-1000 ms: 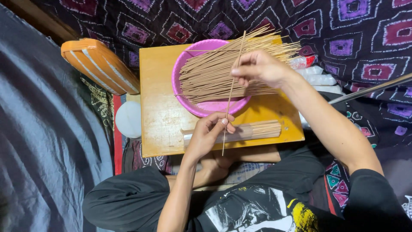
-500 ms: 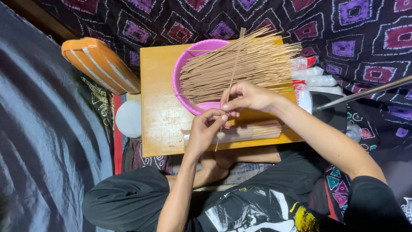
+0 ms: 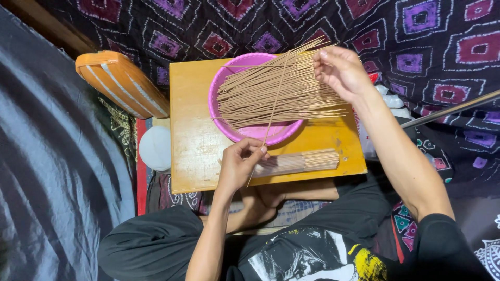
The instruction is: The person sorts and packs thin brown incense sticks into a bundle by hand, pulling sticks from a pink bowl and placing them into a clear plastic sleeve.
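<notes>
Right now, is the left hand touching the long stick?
Touching. The head view shows the left hand pinching the single stick between its fingertips.

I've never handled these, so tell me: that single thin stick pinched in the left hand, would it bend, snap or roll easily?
The stick is long and very thin, so it probably flexes and could snap if bent. The left hand holds it up by one end alone, so it seems light and fairly stiff. It looks round and would likely roll on the flat wooden board.
</notes>
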